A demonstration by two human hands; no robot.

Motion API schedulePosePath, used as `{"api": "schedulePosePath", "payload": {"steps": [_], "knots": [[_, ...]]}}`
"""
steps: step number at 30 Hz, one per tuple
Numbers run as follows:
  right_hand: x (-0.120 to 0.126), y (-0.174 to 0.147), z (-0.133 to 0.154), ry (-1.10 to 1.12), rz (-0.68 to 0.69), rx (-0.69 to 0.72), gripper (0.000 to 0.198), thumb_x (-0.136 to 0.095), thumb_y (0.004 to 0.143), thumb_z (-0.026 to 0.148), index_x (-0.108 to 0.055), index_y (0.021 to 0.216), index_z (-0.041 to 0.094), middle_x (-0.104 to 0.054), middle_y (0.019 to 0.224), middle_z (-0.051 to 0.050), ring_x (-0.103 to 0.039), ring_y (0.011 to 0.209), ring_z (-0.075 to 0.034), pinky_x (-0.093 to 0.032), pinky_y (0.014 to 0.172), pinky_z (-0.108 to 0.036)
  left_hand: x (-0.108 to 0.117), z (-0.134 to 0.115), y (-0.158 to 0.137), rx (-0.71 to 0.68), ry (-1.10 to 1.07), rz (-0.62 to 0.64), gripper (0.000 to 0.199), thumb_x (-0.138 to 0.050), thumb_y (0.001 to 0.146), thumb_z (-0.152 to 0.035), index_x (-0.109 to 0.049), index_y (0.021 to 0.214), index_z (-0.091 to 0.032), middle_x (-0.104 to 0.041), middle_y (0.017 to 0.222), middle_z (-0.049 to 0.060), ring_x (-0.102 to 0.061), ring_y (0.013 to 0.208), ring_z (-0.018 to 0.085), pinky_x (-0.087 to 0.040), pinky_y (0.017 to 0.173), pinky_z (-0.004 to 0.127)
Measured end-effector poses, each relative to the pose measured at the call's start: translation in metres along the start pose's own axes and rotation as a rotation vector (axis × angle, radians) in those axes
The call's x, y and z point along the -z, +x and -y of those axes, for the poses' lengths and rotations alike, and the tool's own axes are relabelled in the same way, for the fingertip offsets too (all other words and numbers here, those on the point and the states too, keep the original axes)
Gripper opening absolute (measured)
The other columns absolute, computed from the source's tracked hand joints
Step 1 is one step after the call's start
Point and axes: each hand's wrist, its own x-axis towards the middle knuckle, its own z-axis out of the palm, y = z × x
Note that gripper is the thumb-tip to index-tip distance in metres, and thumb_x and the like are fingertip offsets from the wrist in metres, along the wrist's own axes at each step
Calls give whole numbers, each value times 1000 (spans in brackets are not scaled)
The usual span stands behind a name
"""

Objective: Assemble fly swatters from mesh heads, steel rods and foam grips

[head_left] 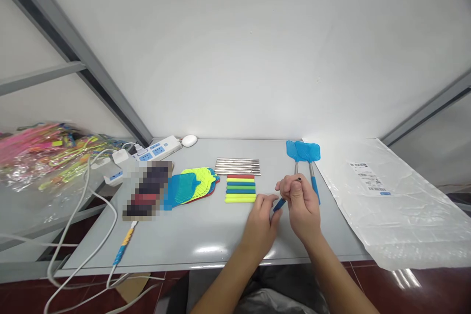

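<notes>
My right hand (303,206) is closed in a fist round a blue handle tube (279,204). The tube slants through the fist, and its dark open end shows above the thumb. At the tube's lower end, the fingers and thumb of my left hand (260,222) curl about it; how firmly they press is hard to see. Just beyond my right hand lie blue fly swatters (302,151), one with a blue handle (315,189). To the left of my hands are a row of coloured handle tubes (240,189) and a bundle of metal rods (237,166).
Blue and yellow swatter heads (200,184) are stacked on the table (206,240). Farther left are a pixelated object (149,191), a power strip (162,148) and white cables (110,235). A white plastic packing bag (397,221) covers the right side. A wall stands behind.
</notes>
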Motion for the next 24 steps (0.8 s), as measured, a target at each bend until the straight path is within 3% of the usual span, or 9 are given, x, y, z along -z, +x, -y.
{"api": "schedulePosePath", "payload": {"steps": [7,17,24], "knots": [[2,-9,-10,-23,87,11,28,-38,101,37,-48,79,23,-43,73,1,-44,68,-15,-36,62,-29,0,2,1,68,1,81,19,-44,91,-13,-59,101,-20,-60,91,4,-57,84,19,-45,71,30],[9,-8,-19,94,121,-30,29,-34,103,34,-45,79,23,-37,71,2,-37,65,-14,-30,60,-29,0,-1,4,141,-7,110,16,-41,93,-17,-56,96,-20,-60,94,5,-56,85,19,-43,72,30],[5,-12,-20,0,197,-35,29,-34,103,33,-45,78,22,-39,71,3,-38,65,-14,-30,61,-29,-1,0,2,173,-15,105,14,-40,94,-19,-54,93,-20,-57,86,3,-54,78,19,-40,66,30]]}}
